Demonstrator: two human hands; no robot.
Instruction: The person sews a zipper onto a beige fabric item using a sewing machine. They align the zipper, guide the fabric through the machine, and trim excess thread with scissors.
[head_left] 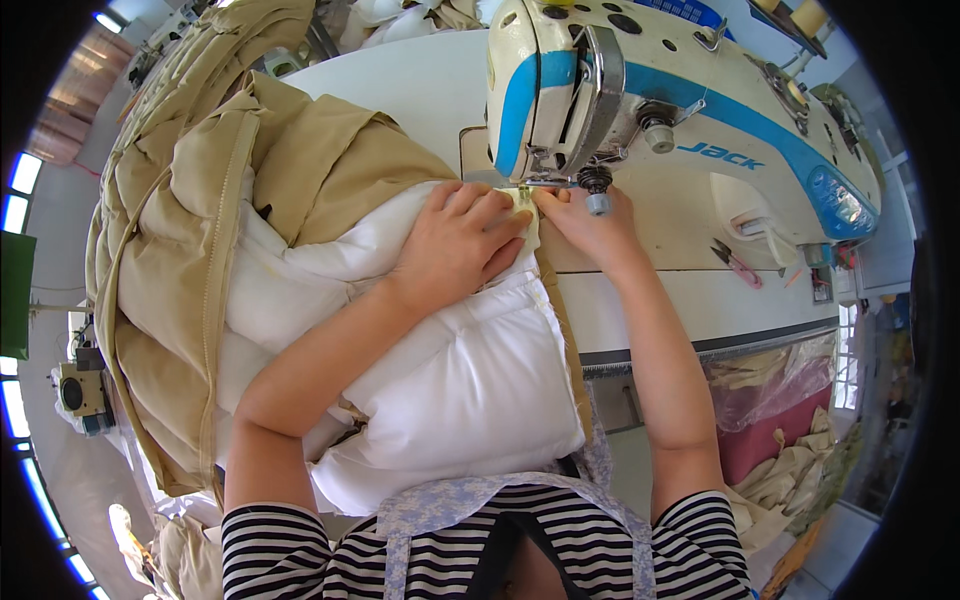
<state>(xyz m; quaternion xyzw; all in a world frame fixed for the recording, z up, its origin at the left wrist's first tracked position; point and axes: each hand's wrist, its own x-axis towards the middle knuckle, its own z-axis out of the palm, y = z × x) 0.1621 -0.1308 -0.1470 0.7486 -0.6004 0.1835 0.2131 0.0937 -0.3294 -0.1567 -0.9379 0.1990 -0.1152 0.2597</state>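
A puffy padded jacket, tan outside (160,300) with white quilted lining (470,390), lies across the table and toward my lap. Its edge runs under the presser foot and needle area of a white-and-blue sewing machine (540,90). My left hand (460,238) lies on the white lining just left of the foot, fingers spread and pressing the cloth down. At the right of the foot, my right hand (590,225) pinches the jacket's edge between thumb and forefinger; its other fingers are partly hidden. A small pale yellow piece (523,205) shows between the hands.
Thread snips (738,262) with pinkish handles lie right of my right forearm. The white table (650,300) ends in a dark front edge. Below it at the right is a plastic bag (780,380) beside tan cloth. A blue basket (690,10) stands behind the machine.
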